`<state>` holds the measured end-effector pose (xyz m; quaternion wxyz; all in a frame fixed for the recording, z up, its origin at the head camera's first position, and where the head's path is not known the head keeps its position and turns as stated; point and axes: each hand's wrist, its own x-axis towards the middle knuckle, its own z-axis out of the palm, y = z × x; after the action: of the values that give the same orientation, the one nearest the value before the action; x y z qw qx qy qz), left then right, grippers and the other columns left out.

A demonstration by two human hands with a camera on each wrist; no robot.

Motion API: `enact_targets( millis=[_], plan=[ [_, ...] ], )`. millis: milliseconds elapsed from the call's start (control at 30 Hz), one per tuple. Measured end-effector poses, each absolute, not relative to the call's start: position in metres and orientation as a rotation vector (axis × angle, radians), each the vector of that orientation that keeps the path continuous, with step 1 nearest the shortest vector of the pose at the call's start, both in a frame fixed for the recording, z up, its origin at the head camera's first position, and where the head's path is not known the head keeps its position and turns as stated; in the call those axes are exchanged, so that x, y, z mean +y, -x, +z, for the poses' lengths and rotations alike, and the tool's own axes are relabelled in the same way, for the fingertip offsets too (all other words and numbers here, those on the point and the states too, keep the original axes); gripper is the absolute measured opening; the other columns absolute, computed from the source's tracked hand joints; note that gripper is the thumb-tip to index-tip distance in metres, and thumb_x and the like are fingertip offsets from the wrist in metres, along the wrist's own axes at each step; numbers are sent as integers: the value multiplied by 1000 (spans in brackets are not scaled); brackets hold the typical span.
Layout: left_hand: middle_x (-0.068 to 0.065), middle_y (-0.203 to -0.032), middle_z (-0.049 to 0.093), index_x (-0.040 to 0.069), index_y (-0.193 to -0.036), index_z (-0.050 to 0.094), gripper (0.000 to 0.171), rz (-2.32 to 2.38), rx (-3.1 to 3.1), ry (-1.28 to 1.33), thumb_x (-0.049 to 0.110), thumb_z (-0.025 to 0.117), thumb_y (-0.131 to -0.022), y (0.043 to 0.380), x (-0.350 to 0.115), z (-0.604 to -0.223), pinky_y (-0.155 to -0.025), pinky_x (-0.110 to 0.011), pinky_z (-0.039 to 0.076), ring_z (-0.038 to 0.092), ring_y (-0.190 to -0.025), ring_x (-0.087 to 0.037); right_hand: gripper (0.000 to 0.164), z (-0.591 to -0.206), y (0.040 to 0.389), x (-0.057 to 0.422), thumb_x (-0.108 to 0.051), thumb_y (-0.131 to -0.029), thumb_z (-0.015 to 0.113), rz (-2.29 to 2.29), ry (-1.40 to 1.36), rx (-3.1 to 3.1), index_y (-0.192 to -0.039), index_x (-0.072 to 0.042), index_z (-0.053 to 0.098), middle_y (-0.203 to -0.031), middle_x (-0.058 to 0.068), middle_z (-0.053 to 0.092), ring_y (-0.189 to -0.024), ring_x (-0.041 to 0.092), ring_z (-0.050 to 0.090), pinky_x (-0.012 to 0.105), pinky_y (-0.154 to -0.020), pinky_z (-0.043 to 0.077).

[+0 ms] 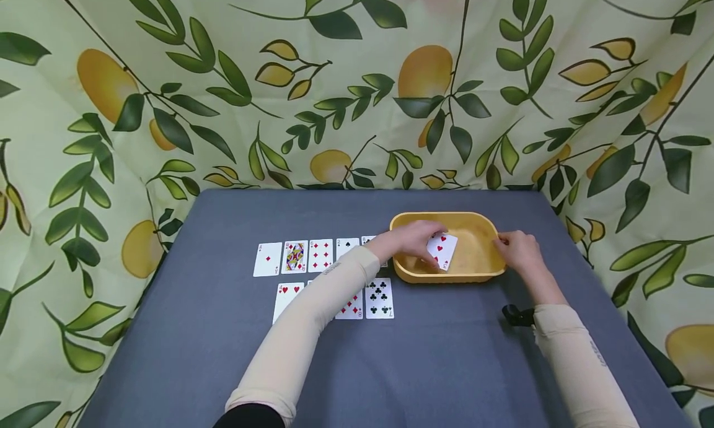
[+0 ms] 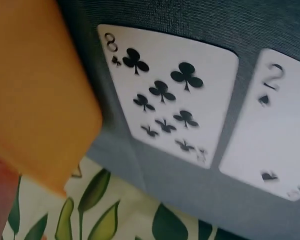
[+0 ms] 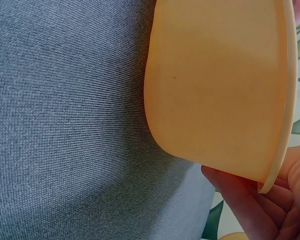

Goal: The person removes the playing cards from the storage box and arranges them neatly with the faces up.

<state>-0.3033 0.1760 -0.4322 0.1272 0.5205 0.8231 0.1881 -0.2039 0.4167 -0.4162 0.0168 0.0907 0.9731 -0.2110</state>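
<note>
A yellow plastic bin stands on the table's right part. My left hand reaches over its left side and holds a hearts playing card between thumb and fingers; whether the card touches the bin's floor, I cannot tell. At the bin's right end my right hand pinches the rim, its fingers showing under the lip in the right wrist view. Left of the bin lie an eight of clubs and a two of spades, face up and side by side.
The back row also has an ace of diamonds, a queen and a diamonds card. Nearer are an ace of hearts, a diamonds card and a clubs card, partly behind the left sleeve. A leaf-patterned curtain hangs behind.
</note>
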Motion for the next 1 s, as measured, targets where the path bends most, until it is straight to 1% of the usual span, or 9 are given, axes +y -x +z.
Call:
enact_targets(
  millis=[133, 200, 367, 500, 667, 800, 1000],
  plan=[
    [-5, -128, 59, 4, -136, 51, 85, 605, 2431, -1485, 41, 88, -69, 301, 157, -418, -100, -18, 36, 51, -116, -16, 34, -420, 204, 418, -14, -99, 51, -632, -259, 3043, -110, 15, 64, -80, 21, 64, -59, 23, 55, 28, -49, 43],
    [-5, -129, 58, 4, -137, 51, 87, 638, 2455, -1455, 43, 88, -69, 301, 145, -412, -101, -19, 36, 50, -117, -16, 35, -420, 204, 419, -15, -99, 51, -624, -257, 3040, -112, 15, 63, -83, 23, 65, -61, 24, 55, 28, -49, 43],
    [-3, -139, 52, 6, -142, 48, 92, 685, 2508, -1368, 49, 85, -69, 302, 112, -403, -108, -23, 32, 44, -128, -15, 39, -419, 203, 421, -15, -99, 51, -621, -265, 3014, -119, 17, 58, -97, 31, 64, -65, 26, 58, 28, -50, 45],
    [-6, -141, 52, 5, -142, 48, 90, 706, 2539, -1317, 46, 86, -71, 298, 82, -399, -110, -28, 33, 43, -131, -19, 39, -419, 202, 422, -15, -99, 51, -619, -271, 3002, -120, 18, 57, -95, 30, 63, -65, 25, 57, 29, -50, 45],
    [-7, -142, 51, 5, -141, 48, 90, 750, 2589, -1229, 44, 86, -70, 289, 38, -400, -112, -34, 31, 43, -133, -22, 40, -419, 202, 421, -16, -100, 51, -617, -268, 3000, -121, 18, 56, -94, 30, 63, -67, 27, 57, 28, -51, 45],
    [-7, -141, 52, 6, -140, 50, 89, 775, 2641, -1132, 45, 87, -69, 278, -2, -406, -113, -37, 31, 43, -133, -23, 41, -417, 203, 419, -16, -100, 51, -629, -273, 2986, -122, 19, 55, -94, 30, 63, -68, 28, 58, 29, -52, 46],
    [-9, -138, 54, 6, -139, 51, 86, 791, 2689, -972, 41, 87, -69, 256, -57, -419, -109, -41, 36, 46, -129, -25, 43, -415, 206, 417, -17, -100, 51, -632, -307, 2954, -124, 20, 52, -99, 33, 62, -69, 27, 58, 29, -52, 48]
  ],
)
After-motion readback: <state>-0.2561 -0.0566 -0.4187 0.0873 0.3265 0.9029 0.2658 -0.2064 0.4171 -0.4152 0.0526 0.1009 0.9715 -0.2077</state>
